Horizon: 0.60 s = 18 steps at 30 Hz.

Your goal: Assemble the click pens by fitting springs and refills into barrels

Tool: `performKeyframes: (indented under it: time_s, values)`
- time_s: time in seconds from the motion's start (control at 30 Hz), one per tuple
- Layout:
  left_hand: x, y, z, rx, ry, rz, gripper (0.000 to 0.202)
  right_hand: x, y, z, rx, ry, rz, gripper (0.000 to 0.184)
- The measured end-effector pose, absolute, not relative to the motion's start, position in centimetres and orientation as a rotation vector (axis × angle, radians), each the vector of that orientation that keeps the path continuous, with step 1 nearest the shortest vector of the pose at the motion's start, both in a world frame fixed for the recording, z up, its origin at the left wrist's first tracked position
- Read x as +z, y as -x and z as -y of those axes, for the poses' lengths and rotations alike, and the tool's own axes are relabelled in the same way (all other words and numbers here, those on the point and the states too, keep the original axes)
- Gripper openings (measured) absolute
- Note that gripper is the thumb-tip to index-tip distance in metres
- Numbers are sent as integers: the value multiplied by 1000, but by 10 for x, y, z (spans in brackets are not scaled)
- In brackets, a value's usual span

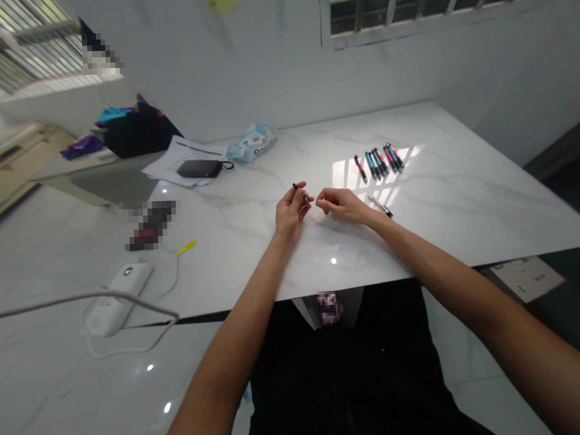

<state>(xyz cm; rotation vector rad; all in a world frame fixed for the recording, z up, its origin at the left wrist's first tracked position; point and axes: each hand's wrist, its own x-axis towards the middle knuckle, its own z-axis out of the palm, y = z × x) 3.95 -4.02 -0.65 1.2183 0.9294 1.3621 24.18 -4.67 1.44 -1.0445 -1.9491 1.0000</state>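
Note:
My left hand is closed around a short black pen part, whose dark end shows above the thumb. Just to its right, slightly apart from it, is my right hand with fingers curled in a pinch. Whatever may be between those fingertips is too small to make out. Beside my right wrist lies a silver and black pen piece. Farther back, a row of several pens with pink and teal barrels and black grips rests on the white marbled table.
At the back left are printed papers under a black power bank, beside a blue and white wipes packet. A white power strip with a grey cable and a yellow tag lie left. The table's front edge runs beneath my forearms.

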Motion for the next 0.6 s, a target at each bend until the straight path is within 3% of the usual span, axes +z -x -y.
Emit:
performKeyframes:
  time_s: [0.13, 0.37, 0.6]
  values:
    - [-5, -37, 38, 1373, -1147, -981, 55, 23, -259, 41, 808, 1086, 1890, 34]
    - [-3, -37, 41, 1340, -1070, -1023, 58, 51, -337, 56, 544, 1187, 2095, 56]
    - [10, -46, 51, 1283, -948, -921, 55, 71, -418, 85, 948, 1448, 2497, 100]
